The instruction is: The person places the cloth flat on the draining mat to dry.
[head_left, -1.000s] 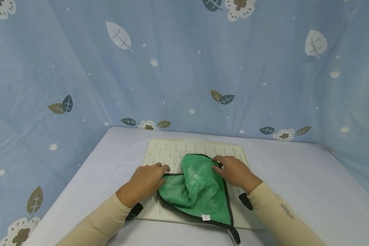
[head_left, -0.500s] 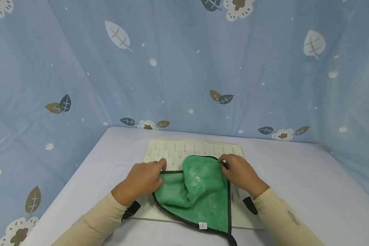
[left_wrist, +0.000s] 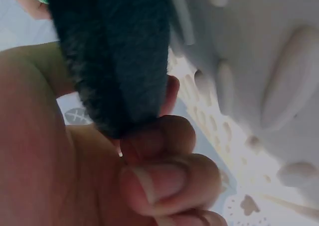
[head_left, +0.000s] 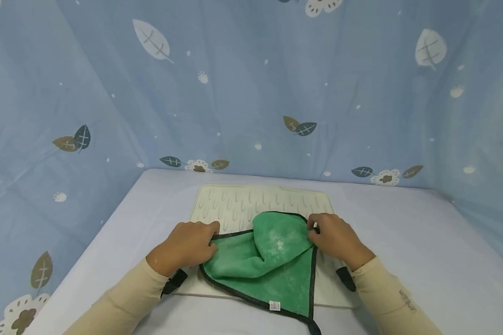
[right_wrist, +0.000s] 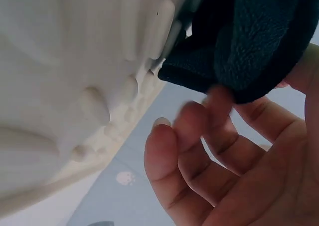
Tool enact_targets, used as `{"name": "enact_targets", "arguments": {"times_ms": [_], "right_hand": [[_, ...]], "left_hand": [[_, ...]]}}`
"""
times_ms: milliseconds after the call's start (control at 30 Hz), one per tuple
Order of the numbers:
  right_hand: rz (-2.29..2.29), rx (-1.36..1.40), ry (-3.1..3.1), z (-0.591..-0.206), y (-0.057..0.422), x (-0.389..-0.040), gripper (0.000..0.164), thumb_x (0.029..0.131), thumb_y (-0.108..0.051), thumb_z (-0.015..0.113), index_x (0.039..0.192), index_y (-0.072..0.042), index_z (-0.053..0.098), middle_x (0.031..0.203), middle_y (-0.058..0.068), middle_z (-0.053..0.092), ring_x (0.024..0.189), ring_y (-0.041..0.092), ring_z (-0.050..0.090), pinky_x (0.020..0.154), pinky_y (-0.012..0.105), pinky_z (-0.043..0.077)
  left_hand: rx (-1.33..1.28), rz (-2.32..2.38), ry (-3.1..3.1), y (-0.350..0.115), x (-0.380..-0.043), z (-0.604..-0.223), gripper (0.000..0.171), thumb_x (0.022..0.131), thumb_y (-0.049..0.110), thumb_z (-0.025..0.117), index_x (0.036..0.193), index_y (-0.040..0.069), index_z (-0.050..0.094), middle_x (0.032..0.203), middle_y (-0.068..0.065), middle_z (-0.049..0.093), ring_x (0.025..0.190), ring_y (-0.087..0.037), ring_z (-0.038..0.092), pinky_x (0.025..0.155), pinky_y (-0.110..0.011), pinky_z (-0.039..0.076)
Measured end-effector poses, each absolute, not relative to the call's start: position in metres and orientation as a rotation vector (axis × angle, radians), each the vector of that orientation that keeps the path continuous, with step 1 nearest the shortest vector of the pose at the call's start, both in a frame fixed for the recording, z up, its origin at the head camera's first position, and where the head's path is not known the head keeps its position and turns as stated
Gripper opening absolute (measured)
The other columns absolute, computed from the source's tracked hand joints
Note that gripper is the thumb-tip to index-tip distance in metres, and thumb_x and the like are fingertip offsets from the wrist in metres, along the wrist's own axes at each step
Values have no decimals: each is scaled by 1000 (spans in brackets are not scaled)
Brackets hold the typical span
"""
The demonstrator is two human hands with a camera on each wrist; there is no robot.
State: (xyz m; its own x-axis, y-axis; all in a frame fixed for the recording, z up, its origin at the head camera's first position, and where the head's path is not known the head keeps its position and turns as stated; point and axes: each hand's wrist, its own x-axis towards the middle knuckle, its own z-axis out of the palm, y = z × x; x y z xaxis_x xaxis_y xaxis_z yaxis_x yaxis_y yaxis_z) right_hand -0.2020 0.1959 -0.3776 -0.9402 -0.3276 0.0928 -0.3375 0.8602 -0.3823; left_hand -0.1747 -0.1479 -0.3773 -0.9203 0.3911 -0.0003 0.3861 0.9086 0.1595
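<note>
Cloth: the green cloth [head_left: 278, 244] with a black edging [head_left: 312, 281] is spread over the middle of the mat, between your two hands, with a raised fold running across it and a whitish patch on top.
Tag and loop: a small white tag [head_left: 274, 305] sits on the near edge; beside it a black loop [head_left: 314, 327] sticks out at the near right corner, past the mat's edge.
Left hand: your left hand [head_left: 189, 246] pinches the cloth's far left corner between thumb and forefinger.
Right hand: your right hand [head_left: 336, 237] pinches the far right edge with thumb and forefinger; in the right wrist view the other fingers are bent, some slightly blurred.
Mat: the cream mat [head_left: 218, 204], with rows of raised oval bumps, lies flat under the cloth.
Sleeves: you wear beige sleeves [head_left: 121, 298], with a black band below each wrist.
Table: the white table [head_left: 402, 232] bears the mat.
Curtain: behind hangs a blue curtain [head_left: 234, 97] printed with leaves, flowers and paw prints.
</note>
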Motion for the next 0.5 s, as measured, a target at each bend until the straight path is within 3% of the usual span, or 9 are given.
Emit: {"name": "enact_targets", "arguments": {"times_ms": [167,333,500], "right_hand": [[593,566,-3001,-380,195,-203,13,96,-19,64,84,-14,69,67,-5,59,56,9,48,54,29,40],[617,617,-2995,-384,195,-202,17,93,-16,70,77,-15,66,68,-6,61,58,7,50,58,28,43],[642,616,-2974,-382,198,-202,26,89,-10,74,69,-15,57,63,-5,53,56,9,46,56,26,40]], "left_hand": [[747,248,3105,-146,-175,-382,21,97,31,63,80,20,59,65,8,55,56,-8,47,48,-30,36],[841,213,3206,-144,-177,-384,35,94,30,69,66,22,50,59,10,46,52,-6,41,45,-26,31],[849,193,3266,-146,-178,-383,44,90,24,70,59,22,39,54,12,31,48,-5,29,43,-24,22]]}}
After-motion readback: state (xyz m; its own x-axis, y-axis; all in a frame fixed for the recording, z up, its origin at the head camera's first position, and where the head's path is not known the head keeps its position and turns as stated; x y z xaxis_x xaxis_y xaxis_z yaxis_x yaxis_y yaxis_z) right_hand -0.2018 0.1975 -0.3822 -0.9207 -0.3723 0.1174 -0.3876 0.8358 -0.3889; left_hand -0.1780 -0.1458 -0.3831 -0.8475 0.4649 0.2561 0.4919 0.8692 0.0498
